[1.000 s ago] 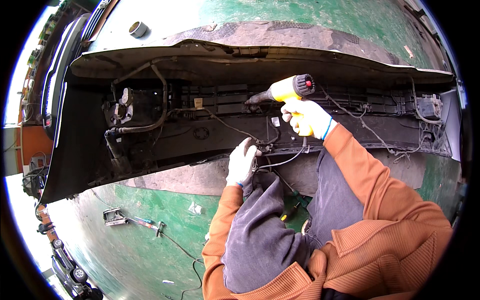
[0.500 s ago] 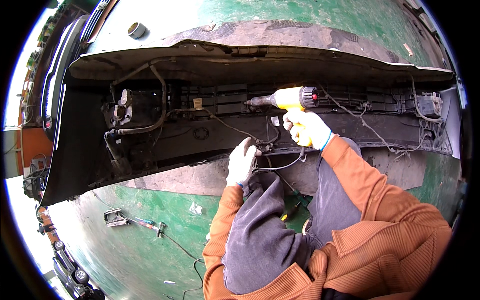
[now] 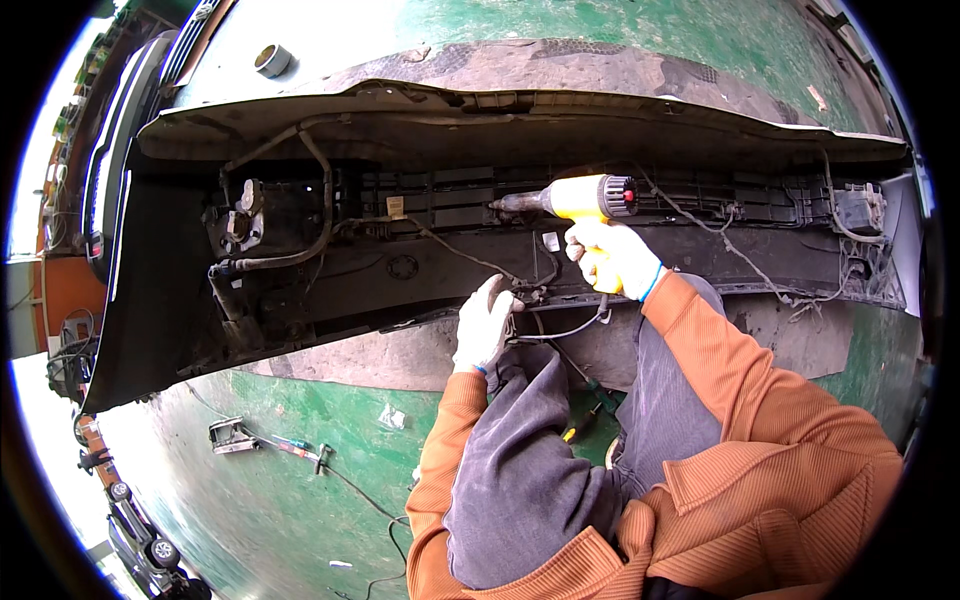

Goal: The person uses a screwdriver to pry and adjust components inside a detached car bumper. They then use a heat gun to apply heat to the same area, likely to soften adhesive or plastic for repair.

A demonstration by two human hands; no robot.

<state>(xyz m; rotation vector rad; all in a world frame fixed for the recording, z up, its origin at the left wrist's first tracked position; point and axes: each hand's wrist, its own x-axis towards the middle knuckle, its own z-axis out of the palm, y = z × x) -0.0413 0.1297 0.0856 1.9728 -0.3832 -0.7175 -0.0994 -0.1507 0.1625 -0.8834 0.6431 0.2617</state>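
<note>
A car bumper [image 3: 560,272] lies with its dark inner side toward me. In my right hand [image 3: 620,262], in a white glove, is a yellow heat gun [image 3: 580,197], fingers wrapped round its handle. Its metal nozzle [image 3: 520,202] points left over the slatted grille [image 3: 450,190] in the bumper's middle. My left hand [image 3: 484,325], also gloved, grips the bumper's near edge, fingertips beside a wiring harness [image 3: 455,250]. Part of that hand's grasp is hidden. The heat gun's cord [image 3: 570,333] hangs below the right hand.
Cardboard [image 3: 330,363] lies under the bumper on the green floor [image 3: 300,500]. A round tin [image 3: 272,61] stands beyond it. At lower left are a metal bracket [image 3: 232,436], a tool [image 3: 295,449] and a cable [image 3: 360,500]. A screwdriver [image 3: 570,435] is between my legs.
</note>
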